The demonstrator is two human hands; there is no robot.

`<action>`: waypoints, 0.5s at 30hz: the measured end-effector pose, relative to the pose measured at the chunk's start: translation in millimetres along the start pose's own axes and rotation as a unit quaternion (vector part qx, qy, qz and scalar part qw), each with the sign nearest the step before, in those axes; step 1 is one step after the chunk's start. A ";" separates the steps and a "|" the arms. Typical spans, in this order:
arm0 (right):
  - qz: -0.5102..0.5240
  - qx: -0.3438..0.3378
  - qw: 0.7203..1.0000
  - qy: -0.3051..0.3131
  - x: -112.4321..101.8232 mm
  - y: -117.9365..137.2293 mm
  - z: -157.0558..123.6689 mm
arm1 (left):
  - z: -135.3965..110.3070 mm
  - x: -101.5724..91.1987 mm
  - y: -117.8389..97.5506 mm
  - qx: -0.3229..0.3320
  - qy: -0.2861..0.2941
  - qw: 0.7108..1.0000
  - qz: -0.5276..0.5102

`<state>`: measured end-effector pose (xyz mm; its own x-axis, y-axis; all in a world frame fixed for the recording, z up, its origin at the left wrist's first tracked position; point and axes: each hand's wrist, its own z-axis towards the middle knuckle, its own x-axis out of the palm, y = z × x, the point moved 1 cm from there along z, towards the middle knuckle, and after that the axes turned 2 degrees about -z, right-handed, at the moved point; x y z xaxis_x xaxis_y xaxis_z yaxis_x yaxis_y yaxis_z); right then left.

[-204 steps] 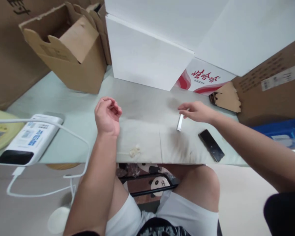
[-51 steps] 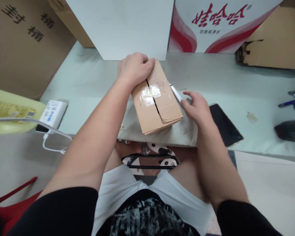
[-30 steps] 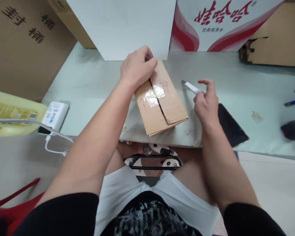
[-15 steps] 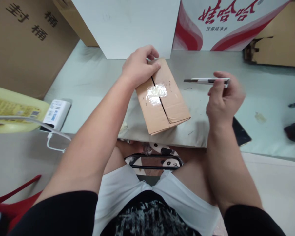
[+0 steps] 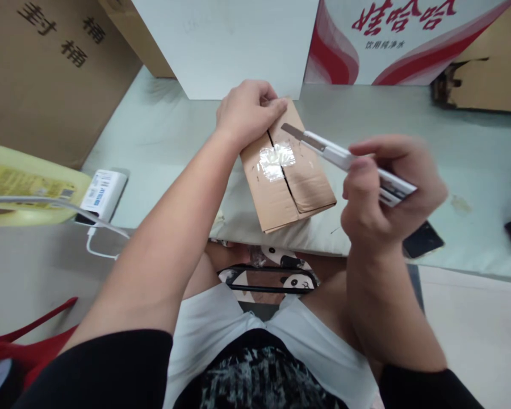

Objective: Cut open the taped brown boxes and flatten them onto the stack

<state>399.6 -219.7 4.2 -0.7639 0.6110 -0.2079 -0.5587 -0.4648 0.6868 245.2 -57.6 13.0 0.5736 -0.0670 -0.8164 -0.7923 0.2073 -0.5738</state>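
Observation:
A small brown cardboard box (image 5: 276, 196) sits at an angle near the front edge of the covered surface. Clear tape (image 5: 276, 160) spans the dark seam between its two top flaps. My left hand (image 5: 249, 112) is closed on the box's far end, thumb on top and the other fingertips partly hidden. In my right hand (image 5: 387, 187) is a white utility knife (image 5: 332, 153), blade out and pointing left. The blade shows above the far right flap; whether it touches the cardboard I cannot tell.
A white box (image 5: 234, 51) and a red-and-white carton (image 5: 392, 51) stand behind. A large cardboard box (image 5: 46, 85), a yellow container (image 5: 29, 187) and a white power bank (image 5: 102, 193) with a cable are at left. A black phone (image 5: 423, 240) lies beyond my right wrist.
My right hand has brought the utility knife closer and turned it, so its blade now shows over the box instead of right of it. My left hand keeps its hold.

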 end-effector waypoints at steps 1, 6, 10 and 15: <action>-0.009 -0.007 1.000 0.019 0.4 0.5 -2.2 | 0.2 0.0 0.5 -0.001 -0.003 1.000 -0.012; -0.042 0.002 0.996 0.082 1.2 -1.7 -5.2 | 2.0 0.9 2.0 -0.012 -0.010 0.999 -0.037; -0.062 -0.001 0.991 0.117 2.6 -3.8 -5.2 | 3.3 1.3 2.7 -0.022 -0.012 0.999 -0.030; -0.072 -0.012 0.989 0.126 3.6 -2.6 -4.8 | 1.9 0.7 2.7 -0.016 -0.010 0.999 -0.028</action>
<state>396.8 -219.3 -1.7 -0.7308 0.4945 -0.4705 -0.6724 -0.4026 0.6211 243.8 -55.3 11.0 0.6212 -0.0579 -0.7815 -0.7646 0.1733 -0.6207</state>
